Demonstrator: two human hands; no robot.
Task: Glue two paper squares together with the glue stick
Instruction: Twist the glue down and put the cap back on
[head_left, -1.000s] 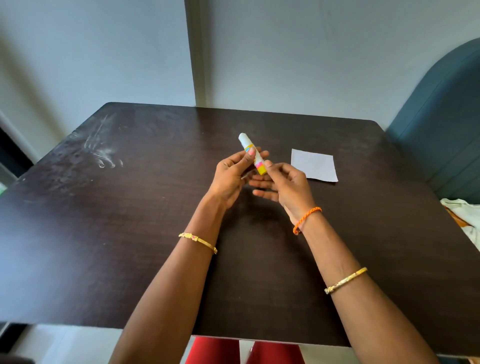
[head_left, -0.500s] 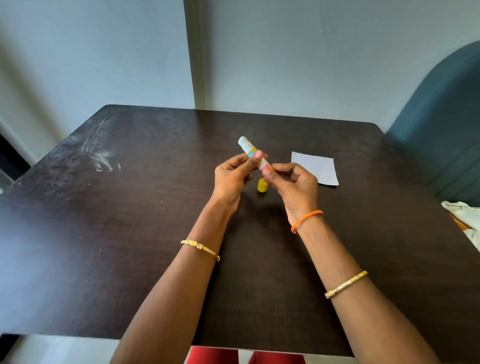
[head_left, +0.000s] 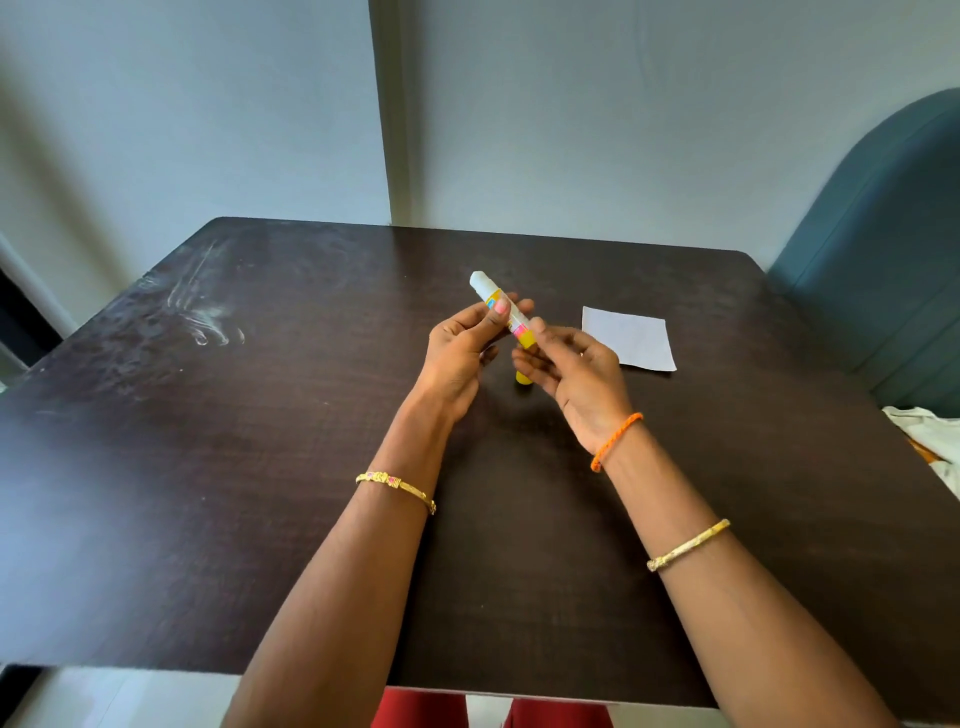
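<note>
Notably, your left hand (head_left: 457, 345) and right hand (head_left: 569, 364) both pinched the glue stick (head_left: 501, 306), left of the paper square (head_left: 628, 338).

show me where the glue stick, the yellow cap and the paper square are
glue stick (head_left: 500, 306), head view, on its barrel.
yellow cap (head_left: 523, 379), head view, on its side.
paper square (head_left: 628, 338), head view, at its middle.

**One head-worn view, looking forward and down**

A single wide-angle camera sits on the person's head and faces forward and downward over the dark tabletop (head_left: 218, 467). Both forearms reach in from the bottom edge, with the hands near mid-frame. The tabletop's far edge meets a pale wall (head_left: 623, 114) at the top. Straight edges bow toward the frame's sides.
</note>
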